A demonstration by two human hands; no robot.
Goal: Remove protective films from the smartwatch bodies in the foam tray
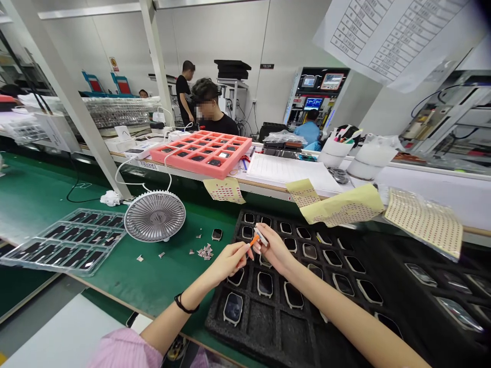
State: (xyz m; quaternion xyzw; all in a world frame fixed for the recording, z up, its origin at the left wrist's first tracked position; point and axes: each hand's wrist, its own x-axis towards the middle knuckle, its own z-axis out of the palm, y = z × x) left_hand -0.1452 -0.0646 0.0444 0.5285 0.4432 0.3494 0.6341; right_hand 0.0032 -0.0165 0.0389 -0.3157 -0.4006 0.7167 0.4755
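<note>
My left hand (232,261) is closed on a thin orange tool (254,240), whose exact kind I cannot make out. The tool's tip touches or lies very near a pale smartwatch case (261,236) pinched in my right hand (273,246). Both hands are above a black foam tray (263,319), where several smartwatches sit face up in square pockets. One smartwatch (217,234) lies alone on the green mat, left of the tray. A small heap of silvery pieces (206,251) is near it, with several more scattered around.
A round grey fan (155,215) stands on the green bench beside a clear plastic tray (86,268) of dark parts. On the raised shelf is a pink foam tray (230,171). Yellow sticker sheets (341,204) hang over its edge. Co-workers are beyond the shelf.
</note>
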